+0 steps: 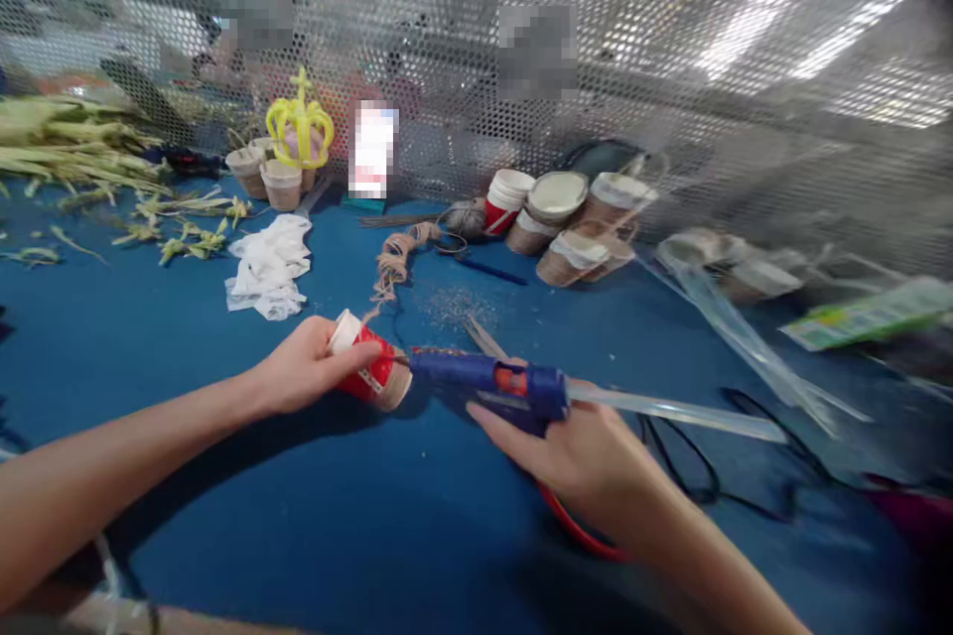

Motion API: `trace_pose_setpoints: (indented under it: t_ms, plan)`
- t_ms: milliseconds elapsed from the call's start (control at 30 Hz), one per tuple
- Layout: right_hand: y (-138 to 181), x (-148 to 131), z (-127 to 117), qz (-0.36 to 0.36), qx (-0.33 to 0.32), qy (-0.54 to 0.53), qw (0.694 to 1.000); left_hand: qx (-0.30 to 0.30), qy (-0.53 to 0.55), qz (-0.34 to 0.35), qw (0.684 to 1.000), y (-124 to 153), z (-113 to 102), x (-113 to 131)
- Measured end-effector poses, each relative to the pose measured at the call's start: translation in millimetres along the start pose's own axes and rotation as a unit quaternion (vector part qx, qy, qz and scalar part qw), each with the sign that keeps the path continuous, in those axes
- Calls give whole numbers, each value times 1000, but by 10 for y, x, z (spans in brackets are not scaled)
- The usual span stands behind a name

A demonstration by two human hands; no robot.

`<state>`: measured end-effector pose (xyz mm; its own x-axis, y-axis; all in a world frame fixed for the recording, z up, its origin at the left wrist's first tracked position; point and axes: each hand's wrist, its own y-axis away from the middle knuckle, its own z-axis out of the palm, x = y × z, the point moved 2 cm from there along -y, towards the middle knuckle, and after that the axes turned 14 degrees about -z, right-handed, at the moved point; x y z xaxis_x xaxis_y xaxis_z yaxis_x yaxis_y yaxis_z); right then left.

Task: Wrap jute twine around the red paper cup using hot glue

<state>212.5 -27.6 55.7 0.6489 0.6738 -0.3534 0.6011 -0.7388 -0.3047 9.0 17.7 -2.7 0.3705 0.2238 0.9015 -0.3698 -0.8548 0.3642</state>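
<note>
My left hand (309, 364) grips a red and white paper cup (376, 372), tilted on its side, with tan twine wound round its base end. From the cup, a strand runs back to a loose bundle of twine (394, 263) on the table. In my right hand (573, 446) is a blue hot glue gun (487, 379), its nozzle at the side of the cup. Whether the tip touches the cup I cannot tell. A long clear glue stick (685, 412) sticks out of the gun's back. Red-handled scissors (585, 531) lie partly hidden under my right hand.
Several twine-wrapped cups (558, 198) stand at the back, near a grey ball of string (466, 218). Crumpled white cloth or plastic (269, 268) lies left, before a yellow crown-shaped piece (300, 124). Clear glue sticks (745, 337) and a black cord (700, 491) lie right. Perforated metal mesh (447, 50) borders the back.
</note>
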Motion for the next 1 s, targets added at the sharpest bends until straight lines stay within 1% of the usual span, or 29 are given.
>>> trace_pose_setpoints:
  t_ms: [67,133,233,300,433,567,733,833,900,1000]
  plan:
    - [27,18,-12,-2,-1,7,1000,4,-9,-6,1000,14,3,-12]
    - [47,28,-10,14,-1,0,1000,4,-14,-6,1000,28,7,-10]
    - [65,36,16,77,2,-38,996,-4,-12,6,1000,45,16,16]
    - [65,41,34,103,4,-59,993,-5,-14,11,1000,51,19,29]
    - [31,66,37,95,13,-57,994,3,-37,13,999,50,18,19]
    - [4,73,22,102,13,-63,993,16,-57,15,998,48,8,0]
    - [-9,-4,-28,89,5,-72,993,-8,-6,13,1000,46,9,3]
    - [4,-21,-16,84,6,-79,993,-17,24,3,1000,38,16,3]
    - [29,-7,15,83,15,-60,995,-9,33,-4,999,31,20,6]
    - [75,11,70,62,12,-12,998,-1,37,-9,999,23,24,17]
